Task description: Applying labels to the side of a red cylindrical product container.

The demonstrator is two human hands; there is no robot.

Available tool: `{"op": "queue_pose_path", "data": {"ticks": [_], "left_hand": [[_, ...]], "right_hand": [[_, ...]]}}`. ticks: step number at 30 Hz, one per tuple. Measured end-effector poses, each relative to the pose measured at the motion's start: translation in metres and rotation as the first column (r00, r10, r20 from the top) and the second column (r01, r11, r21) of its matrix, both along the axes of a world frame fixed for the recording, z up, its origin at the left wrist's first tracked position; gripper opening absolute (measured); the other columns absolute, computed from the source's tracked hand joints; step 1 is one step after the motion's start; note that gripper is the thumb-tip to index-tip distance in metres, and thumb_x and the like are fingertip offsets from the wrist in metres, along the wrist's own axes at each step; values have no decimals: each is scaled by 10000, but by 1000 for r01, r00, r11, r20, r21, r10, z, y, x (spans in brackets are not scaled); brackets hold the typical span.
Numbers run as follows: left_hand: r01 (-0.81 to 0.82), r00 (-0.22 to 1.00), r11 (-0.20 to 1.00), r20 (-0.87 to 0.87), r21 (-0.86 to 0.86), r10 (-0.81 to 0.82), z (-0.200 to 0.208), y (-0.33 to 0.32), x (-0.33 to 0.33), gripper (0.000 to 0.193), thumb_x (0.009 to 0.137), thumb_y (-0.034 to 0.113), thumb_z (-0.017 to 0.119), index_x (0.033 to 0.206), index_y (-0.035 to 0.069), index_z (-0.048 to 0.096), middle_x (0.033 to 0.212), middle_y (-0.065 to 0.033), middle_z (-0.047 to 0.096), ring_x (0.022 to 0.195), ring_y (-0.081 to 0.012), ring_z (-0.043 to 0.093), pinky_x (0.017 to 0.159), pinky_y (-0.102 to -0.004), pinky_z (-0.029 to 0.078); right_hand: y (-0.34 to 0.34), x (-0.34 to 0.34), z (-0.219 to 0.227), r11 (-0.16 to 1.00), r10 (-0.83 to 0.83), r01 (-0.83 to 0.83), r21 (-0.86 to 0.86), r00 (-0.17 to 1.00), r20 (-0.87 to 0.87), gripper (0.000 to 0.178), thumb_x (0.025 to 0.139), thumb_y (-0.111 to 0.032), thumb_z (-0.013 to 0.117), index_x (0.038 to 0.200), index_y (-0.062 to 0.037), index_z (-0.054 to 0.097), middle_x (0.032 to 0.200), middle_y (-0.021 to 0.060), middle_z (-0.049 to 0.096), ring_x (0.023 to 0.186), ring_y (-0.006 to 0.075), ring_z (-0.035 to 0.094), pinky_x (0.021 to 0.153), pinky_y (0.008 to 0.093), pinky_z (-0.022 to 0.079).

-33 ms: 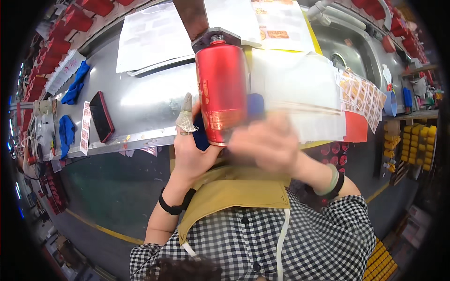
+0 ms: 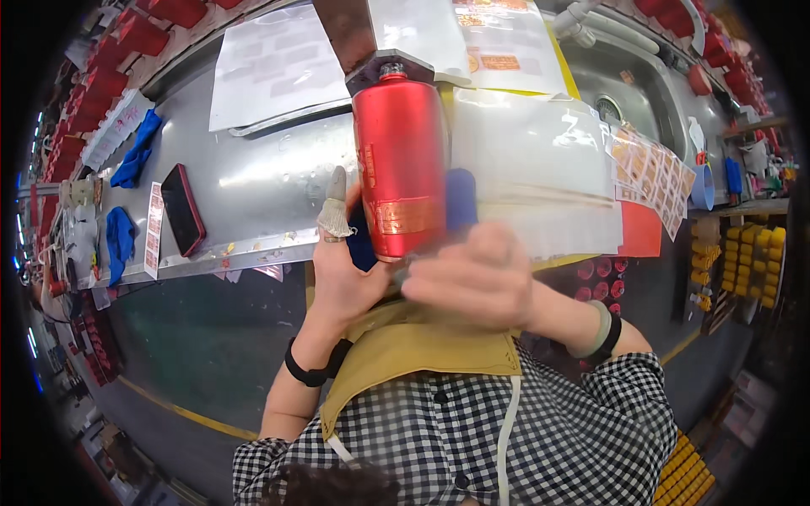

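Observation:
A red bottle (image 2: 401,160) with a coppery label band lies with its neck end at a dark metal fixture (image 2: 390,67) and its base toward me. My left hand (image 2: 348,282) is around the lower left of the bottle, its other fingers mostly hidden behind it. The thumb wears a grey-white finger cover (image 2: 336,207) and points up, apart from the bottle. Close by the base, on the right, my right hand (image 2: 472,278) has its fingers drawn together, smeared by motion. A greyish tip shows at its fingers; what they hold, if anything, is hidden. Blue material (image 2: 461,198) shows behind the bottle.
White sheets (image 2: 540,160) cover the bench at right, with blurred thin sticks (image 2: 548,196) over them. A sticker sheet (image 2: 650,169) hangs over the right edge, near a sink (image 2: 633,80). At left lie a phone (image 2: 183,211) and blue cloths (image 2: 120,244).
My right hand has shifted slightly down and shows less blur. The red bottle and my left hand look nearly the same.

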State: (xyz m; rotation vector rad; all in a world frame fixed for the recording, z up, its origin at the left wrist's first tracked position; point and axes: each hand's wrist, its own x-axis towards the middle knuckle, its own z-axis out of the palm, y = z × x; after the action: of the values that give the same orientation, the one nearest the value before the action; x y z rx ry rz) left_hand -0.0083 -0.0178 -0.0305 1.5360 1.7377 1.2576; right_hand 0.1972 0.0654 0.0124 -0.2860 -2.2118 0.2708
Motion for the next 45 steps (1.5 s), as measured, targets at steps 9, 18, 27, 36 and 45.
{"op": "queue_pose_path", "data": {"ticks": [9, 18, 27, 36, 45], "left_hand": [[85, 996, 995, 1, 45, -85, -11, 4, -9, 1111, 799, 104, 915, 1666, -51, 237, 1449, -236, 621, 1336, -345, 633, 1131, -426, 492], [53, 998, 995, 34, 82, -56, -5, 7, -3, 1109, 788, 134, 939, 1642, -79, 264, 1419, -242, 642, 1290, -337, 668, 1100, -410, 514], [-21, 999, 965, 41, 263, 11, 10, 6, 12, 1177, 697, 128, 1017, 1633, -22, 320, 1497, -183, 592, 1368, -276, 595, 1147, -416, 477], [80, 865, 866, -466, 494, 186, -8, -12, -2, 443, 686, 172, 980, 1098, 136, 823, 1331, -125, 741, 1218, -342, 648, 1014, -443, 546], [22, 829, 861, -490, 508, 268, -16, -16, 5, 440, 734, 170, 962, 1151, 144, 823, 1323, -111, 753, 1223, -329, 624, 1009, -430, 518]], "right_hand": [[-7, 8, -8, 990, -122, 125, -73, 992, 46, 313, 722, -108, 793, 1029, -166, 810, 1049, -60, 769, 859, 135, 610, 812, 310, 451], [7, 4, -3, 975, -156, 159, -153, 987, 29, 292, 746, -87, 778, 1029, -151, 816, 980, -43, 781, 812, 134, 624, 796, 324, 418], [13, 27, -5, 669, -438, 268, -693, 896, -76, 269, 946, -27, 795, 1200, -17, 708, 960, 68, 747, 835, 140, 687, 743, 272, 533], [-5, 14, -10, 604, -423, 229, -763, 904, -64, 218, 1048, -72, 697, 1252, -3, 668, 1048, 72, 716, 925, 120, 665, 822, 263, 529], [-21, 15, -10, 490, -432, 209, -847, 902, -27, 190, 1069, -60, 650, 1248, 0, 668, 1064, 58, 709, 964, 117, 639, 870, 273, 516]]}}
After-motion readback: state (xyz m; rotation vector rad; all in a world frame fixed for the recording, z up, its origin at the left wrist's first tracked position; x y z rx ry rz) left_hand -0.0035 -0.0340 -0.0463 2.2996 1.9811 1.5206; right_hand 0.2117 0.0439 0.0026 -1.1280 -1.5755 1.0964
